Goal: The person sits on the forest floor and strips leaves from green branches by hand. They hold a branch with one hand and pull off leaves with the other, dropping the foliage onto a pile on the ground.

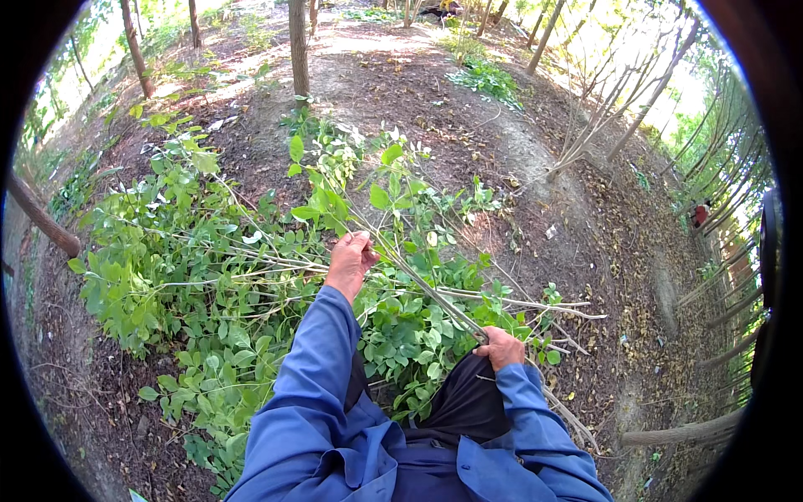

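My right hand (504,349) grips the cut ends of a few thin leafy branches (433,290) just above my right knee. The stems slant up and to the left, away from me, toward their green leaves. Farther along them, my left hand (352,258) has its thumb and fingertips pinched together at the twigs; whether a leaf or side twig is between them is too small to tell. Below both hands spreads a large heap of cut leafy branches (207,276). Several bare stem ends (533,305) stick out of the heap to the right.
A tree trunk (299,53) rises beyond the heap. A leaning trunk (44,216) stands at the left. Bare multi-stemmed shrubs (580,141) grow at the right, and another trunk (684,433) is at lower right. Dry leaves (602,245) cover the sloping soil.
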Motion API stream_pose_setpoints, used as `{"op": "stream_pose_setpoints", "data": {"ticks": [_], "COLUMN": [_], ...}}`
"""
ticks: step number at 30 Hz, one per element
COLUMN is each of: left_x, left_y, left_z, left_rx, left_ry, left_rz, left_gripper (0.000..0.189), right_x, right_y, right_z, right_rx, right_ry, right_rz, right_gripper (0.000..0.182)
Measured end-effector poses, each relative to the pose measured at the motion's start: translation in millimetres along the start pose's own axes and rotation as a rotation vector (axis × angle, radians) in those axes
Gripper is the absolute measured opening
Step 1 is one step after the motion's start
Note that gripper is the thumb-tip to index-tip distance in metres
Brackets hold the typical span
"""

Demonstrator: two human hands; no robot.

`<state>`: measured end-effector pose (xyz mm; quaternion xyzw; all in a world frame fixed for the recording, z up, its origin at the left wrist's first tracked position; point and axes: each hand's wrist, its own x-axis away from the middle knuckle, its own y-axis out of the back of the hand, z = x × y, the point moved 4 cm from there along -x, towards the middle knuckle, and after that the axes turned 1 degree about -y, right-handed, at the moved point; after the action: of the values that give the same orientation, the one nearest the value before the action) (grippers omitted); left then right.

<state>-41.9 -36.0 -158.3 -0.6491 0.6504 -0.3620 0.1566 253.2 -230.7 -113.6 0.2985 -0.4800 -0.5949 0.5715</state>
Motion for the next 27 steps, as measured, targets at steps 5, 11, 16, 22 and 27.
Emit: {"op": "stream_pose_setpoints", "data": {"ticks": [5,11,16,22,27], "left_x": [0,0,1,-2,-5], "left_y": [-3,-3,-1,5,9], "left_z": [4,9,11,7,12], "left_rx": [-0.006,-0.125,-0.093,-0.059,-0.142], "left_ry": [0.034,0.105,0.129,0.054,0.046], "left_rz": [0.059,0.036,-0.01,0.0,-0.026], "left_gripper": [0.01,0.016,0.013,0.01,0.01], "right_x": [-1,1,1,4,3], "right_y": [-2,-2,-6,-4,1], "right_z": [0,2,0,4,6], "right_rx": [-0.024,0.011,0.058,0.031,0.044], "right_ry": [0.001,0.024,0.072,0.115,0.056], "right_rz": [-0.002,-0.009,-0.018,-0.055,-0.02], "right_gripper": [0.04,0.039,0.036,0.034,0.034]}}
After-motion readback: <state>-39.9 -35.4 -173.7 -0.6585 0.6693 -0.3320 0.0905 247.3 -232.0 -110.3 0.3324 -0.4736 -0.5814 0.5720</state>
